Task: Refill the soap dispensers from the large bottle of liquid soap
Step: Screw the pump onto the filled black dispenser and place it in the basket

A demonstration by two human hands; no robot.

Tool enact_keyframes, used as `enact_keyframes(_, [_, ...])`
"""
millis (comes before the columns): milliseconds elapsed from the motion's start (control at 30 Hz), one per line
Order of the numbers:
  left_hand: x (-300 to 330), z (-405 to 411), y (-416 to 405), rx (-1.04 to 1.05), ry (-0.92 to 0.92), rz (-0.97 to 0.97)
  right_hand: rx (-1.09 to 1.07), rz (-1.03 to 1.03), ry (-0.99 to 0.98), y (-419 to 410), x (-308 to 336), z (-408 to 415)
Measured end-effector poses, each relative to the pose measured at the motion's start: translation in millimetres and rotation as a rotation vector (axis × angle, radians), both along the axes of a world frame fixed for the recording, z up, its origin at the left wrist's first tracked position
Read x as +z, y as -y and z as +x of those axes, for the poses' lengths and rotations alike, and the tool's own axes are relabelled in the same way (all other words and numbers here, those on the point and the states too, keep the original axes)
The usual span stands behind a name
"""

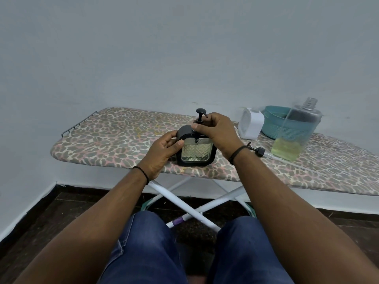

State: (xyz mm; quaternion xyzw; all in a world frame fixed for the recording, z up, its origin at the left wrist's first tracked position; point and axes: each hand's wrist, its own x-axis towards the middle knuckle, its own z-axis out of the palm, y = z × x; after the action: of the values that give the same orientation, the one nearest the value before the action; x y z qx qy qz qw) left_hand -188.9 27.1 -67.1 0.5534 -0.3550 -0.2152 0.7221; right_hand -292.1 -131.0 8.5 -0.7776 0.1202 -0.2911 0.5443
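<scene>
A black square soap dispenser (196, 152) with a clear quilted window stands upright on the leopard-print ironing board (114, 138). My left hand (164, 152) grips its left side. My right hand (215, 130) holds the collar of its black pump (200, 114) at the top. To the right stands a large clear bottle (295, 130), uncapped, with yellow-green liquid soap at its bottom. A black pump cap with a long clear tube (260, 151) lies on the board beside it. A white dispenser (251, 124) stands behind.
A teal plastic basket (274, 119) sits at the back right, partly behind the large bottle. A wire rack (80, 124) ends the board at the left. White crossed legs (196, 210) stand under the board, in front of my knees. A wall rises close behind.
</scene>
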Motion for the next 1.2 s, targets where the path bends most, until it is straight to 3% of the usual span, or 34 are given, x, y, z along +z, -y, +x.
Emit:
enact_keyframes(100, [0.3,-1.1,-0.1,0.002,0.000,-0.002,-0.122,-0.077,-0.008,-12.4,-5.6,4.2])
enact_keyframes(267, [0.6,-1.0,-0.9,0.000,0.005,-0.004,0.192,0.122,-0.051,3.4,4.4,-2.8])
enact_keyframes(333, [-0.3,-0.4,-0.8,0.001,0.009,0.002,0.214,0.068,-0.065,9.7,9.3,-5.4])
enact_keyframes(533, [0.3,-0.1,-0.3,0.005,-0.009,0.005,-0.169,-0.438,-0.073,-7.9,3.9,4.0])
enact_keyframes(633, [0.8,0.8,-0.7,-0.005,-0.016,0.003,-0.275,-0.467,-0.081,-16.3,2.2,3.9])
enact_keyframes(733, [1.8,0.6,-0.8,-0.019,-0.017,0.007,-0.094,-0.410,-0.166,-5.5,11.6,2.1])
enact_keyframes(867, [3.4,0.1,-2.6,-0.040,-0.005,0.028,0.321,-0.074,-0.236,12.8,25.7,0.4])
enact_keyframes(967, [1.7,2.5,-3.1,-0.032,-0.013,0.028,0.376,0.032,-0.175,10.3,23.5,6.6])
enact_keyframes(1033, [0.7,3.5,-2.3,-0.023,-0.018,0.035,0.283,0.048,-0.074,0.6,13.0,10.5])
enact_keyframes(1200, [1.1,2.5,-1.9,-0.027,-0.003,0.031,-0.255,-0.184,0.092,-33.9,-17.3,16.7])
